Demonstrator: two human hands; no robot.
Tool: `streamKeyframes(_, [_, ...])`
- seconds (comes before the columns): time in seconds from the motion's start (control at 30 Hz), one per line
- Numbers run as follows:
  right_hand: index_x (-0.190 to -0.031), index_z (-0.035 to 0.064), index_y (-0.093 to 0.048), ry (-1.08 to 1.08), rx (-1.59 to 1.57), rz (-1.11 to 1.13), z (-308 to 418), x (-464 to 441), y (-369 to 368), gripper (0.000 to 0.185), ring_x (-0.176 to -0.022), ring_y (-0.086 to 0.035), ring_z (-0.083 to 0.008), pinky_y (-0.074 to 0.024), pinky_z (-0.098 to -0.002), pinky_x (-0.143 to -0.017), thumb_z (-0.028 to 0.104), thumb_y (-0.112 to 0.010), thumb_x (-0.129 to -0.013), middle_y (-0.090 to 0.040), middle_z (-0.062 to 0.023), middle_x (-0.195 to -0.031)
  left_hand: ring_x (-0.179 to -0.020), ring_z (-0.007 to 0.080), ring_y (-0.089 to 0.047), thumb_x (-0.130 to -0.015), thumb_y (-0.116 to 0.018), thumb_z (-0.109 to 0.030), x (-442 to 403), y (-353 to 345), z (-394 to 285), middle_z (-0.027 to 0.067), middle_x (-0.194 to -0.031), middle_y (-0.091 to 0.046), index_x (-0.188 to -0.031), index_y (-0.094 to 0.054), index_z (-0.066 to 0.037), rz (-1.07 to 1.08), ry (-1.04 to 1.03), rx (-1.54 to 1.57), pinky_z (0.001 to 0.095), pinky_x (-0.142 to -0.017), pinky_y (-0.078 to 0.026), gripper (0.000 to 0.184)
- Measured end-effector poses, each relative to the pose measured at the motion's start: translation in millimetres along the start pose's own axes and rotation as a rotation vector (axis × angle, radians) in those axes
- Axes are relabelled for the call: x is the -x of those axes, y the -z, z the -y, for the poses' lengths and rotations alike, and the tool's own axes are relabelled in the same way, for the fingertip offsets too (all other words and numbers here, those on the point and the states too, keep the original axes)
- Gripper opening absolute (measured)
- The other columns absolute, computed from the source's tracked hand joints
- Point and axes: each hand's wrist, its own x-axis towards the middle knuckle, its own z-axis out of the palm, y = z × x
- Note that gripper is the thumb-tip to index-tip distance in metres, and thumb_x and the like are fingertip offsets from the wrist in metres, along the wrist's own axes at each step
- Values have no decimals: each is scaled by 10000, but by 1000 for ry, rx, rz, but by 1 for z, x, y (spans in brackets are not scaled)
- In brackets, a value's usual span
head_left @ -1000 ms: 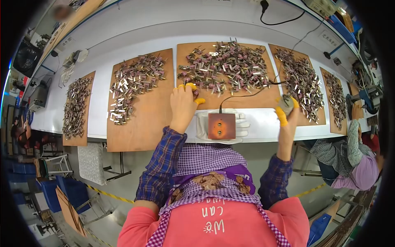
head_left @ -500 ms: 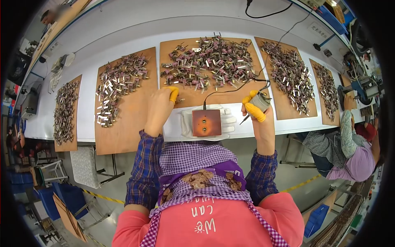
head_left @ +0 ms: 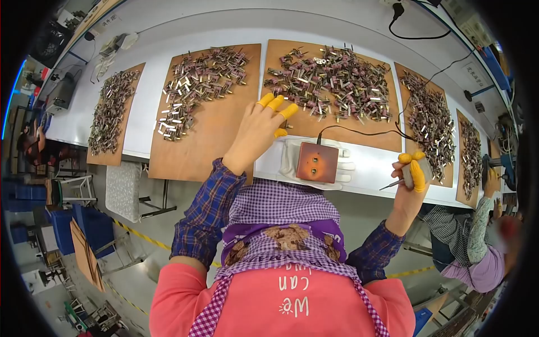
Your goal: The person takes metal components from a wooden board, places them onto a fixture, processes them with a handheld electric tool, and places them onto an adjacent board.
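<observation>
My left hand (head_left: pixel 259 126) is open, palm down with fingers spread, over the middle wooden board (head_left: pixel 359 130). Yellow finger cots cover its fingertips, which are at the lower left edge of a heap of small metal-and-purple parts (head_left: pixel 337 81). A small part (head_left: pixel 287 126) shows beside the thumb. On the right, my right hand (head_left: pixel 409 191), also in yellow cots, is closed around a grey block-like tool (head_left: pixel 422 170) with a thin pointed tip. Between the hands, an orange-brown box (head_left: pixel 318 163) with two small sockets rests on a white glove (head_left: pixel 345 167).
More boards of heaped parts stand left (head_left: pixel 193 135) and right (head_left: pixel 429 115). A black cable (head_left: pixel 359 130) runs from the box across the middle board. At the right edge, a co-worker (head_left: pixel 477 264) sits at the bench. A grey stool (head_left: pixel 123 191) is below the table at left.
The view has shifted, so the bench appears farther right. My left hand has gone from bent fingers at the board's front edge to spread fingers nearer the heap. My right hand still holds the tool.
</observation>
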Motion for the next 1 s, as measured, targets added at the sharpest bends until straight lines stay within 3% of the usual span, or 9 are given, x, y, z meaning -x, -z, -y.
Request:
streamKeyframes(0.13, [-1119, -30, -509, 19, 20, 12, 0, -1, -13, 342, -709, -637, -220, -486, -253, -566, 51, -639, -813, -635, -146, -876, -992, 197, -539, -797, -638, -243, -4, -8, 8, -6, -1096, -614, -1034, -643, -152, 164, -160, -88, 346, -918, -324, 254])
streamKeyframes(0.27, [-1108, -23, -505, 36, 135, 70, -4, 4, -24, 338, -712, -648, -228, -493, -252, -553, 48, -649, -811, -637, -148, -862, -977, 155, -557, -799, -640, -241, 7, 5, -1, -31, -1049, -645, -1032, -642, -163, 224, 4, 105, 340, -928, -318, 246])
streamKeyframes(0.33, [-1108, -22, -504, 42, 135, 58, -6, 5, -30, 340, -715, -649, -228, -494, -252, -554, 48, -652, -810, -636, -149, -864, -942, 149, -572, -804, -647, -233, 13, 19, -13, -29, -1014, -666, -1016, -634, -155, 244, 173, 434, 344, -956, -308, 227])
streamKeyframes(0.5, [-1110, -18, -499, 73, 108, 50, -8, 8, -47, 347, -729, -652, -228, -497, -252, -560, 43, -660, -809, -634, -152, -875, -1021, 171, -571, -804, -661, -213, 28, 28, -61, -10, -1102, -657, -1000, -609, -143, 185, 269, 892, 382, -1056, -243, 215])
streamKeyframes(0.63, [-1119, -14, -492, 103, 62, 46, -14, 15, -65, 355, -740, -653, -225, -501, -253, -567, 36, -661, -810, -630, -150, -894, -1083, 185, -558, -793, -676, -194, 37, 1, -81, 21, -1106, -656, -1009, -608, -139, 206, 162, 802, 438, -1098, -196, 232])
streamKeyframes(0.77, [-1127, -14, -500, 146, 101, 79, -25, 24, -85, 322, -724, -648, -236, -497, -262, -572, 83, -634, -851, -627, -145, -884, -1119, 216, -553, -788, -689, -205, 38, 0, -86, 65, -1222, -610, -1035, -601, -117, 192, 113, 640, 473, -1127, -166, 277])
streamKeyframes(1.0, [-1132, -7, -492, 164, 122, 147, -42, 29, -99, 330, -730, -647, -232, -508, -269, -582, 33, -637, -839, -622, -145, -902, -1155, 223, -547, -789, -686, -189, 44, -1, -85, 94, -1121, -648, -983, -601, -104, 236, 205, 694, 514, -1120, -143, 228])
